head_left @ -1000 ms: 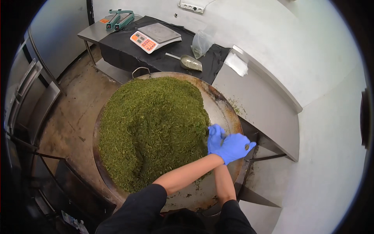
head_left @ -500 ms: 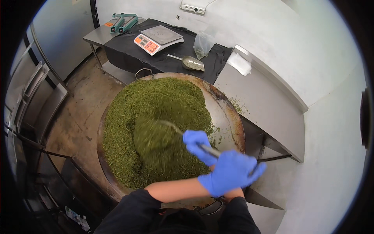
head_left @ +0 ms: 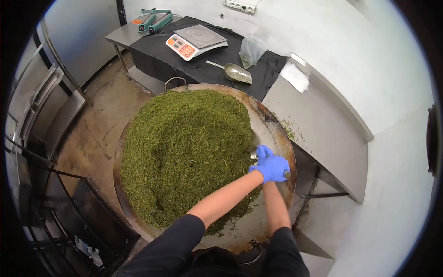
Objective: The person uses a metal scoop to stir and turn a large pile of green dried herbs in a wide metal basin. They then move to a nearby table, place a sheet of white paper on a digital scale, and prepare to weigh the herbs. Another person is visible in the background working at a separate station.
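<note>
A wide, shallow metal pan (head_left: 287,138) holds a big heap of chopped green leaves (head_left: 184,147). Both my hands wear blue gloves and grip one shovel (head_left: 287,174) at the heap's right edge. My left hand (head_left: 276,169) is closed near the end of the handle, which pokes out beside it. Farther along the shaft, my right hand (head_left: 263,152) is closed too, partly covered by the left. The shovel's head is mostly hidden at the border of the leaves and bare metal.
Behind the pan, a black-covered table bears a scale (head_left: 197,41), a metal scoop (head_left: 236,73), a plastic bag (head_left: 252,50) and green sealers (head_left: 156,21). To the right stands a steel table (head_left: 318,124) with white sheets (head_left: 294,77). Black shelving (head_left: 69,203) is at left.
Both hands have swung the shovel from over the heap's middle to its right edge. The blurred leaves that were tumbling in the middle now lie still.
</note>
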Tool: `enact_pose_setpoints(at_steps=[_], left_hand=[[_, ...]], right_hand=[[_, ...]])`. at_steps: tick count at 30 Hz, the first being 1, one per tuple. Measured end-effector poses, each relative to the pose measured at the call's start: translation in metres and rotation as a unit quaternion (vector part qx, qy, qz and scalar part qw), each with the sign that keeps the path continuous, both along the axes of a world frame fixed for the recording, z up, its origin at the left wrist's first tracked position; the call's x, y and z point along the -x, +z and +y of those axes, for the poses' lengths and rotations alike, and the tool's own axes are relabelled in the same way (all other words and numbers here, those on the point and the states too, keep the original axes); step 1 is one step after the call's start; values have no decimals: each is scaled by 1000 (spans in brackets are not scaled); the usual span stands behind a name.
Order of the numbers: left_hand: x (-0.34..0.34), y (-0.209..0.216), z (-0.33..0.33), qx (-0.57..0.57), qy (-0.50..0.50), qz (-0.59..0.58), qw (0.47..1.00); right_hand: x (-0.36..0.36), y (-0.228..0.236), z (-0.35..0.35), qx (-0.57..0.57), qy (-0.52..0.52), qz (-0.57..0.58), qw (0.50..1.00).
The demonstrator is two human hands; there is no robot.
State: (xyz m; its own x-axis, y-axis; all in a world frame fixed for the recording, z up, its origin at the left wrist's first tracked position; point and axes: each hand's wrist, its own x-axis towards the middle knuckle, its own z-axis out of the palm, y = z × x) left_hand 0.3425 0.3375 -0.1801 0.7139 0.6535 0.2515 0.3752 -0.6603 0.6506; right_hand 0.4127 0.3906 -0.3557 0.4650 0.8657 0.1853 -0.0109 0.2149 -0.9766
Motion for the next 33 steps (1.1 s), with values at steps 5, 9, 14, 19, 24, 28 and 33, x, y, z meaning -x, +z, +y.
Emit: enact_pose_setpoints(at_steps=[5,9,14,19,24,28,33], left_hand=[[5,-27,31,29,104,27,994],[5,7,24,18,207,-29,978],[1,45,5,2,247,-27,969],[10,53,-11,-28,290,-51,955],[41,73,-55,-33,278,-42,959],[51,96,-103,-47,237,-99,965],[85,117,-170,-70,179,-72,979]], right_hand=[[59,2,22,-15,99,268,958],[62,37,27,-31,222,253,941],[57,63,19,-107,333,220,911],[85,106,-14,0,306,206,930],[100,135,-64,-17,282,22,959],[86,136,-87,-172,463,-42,868],[99,170,-124,49,710,47,701]])
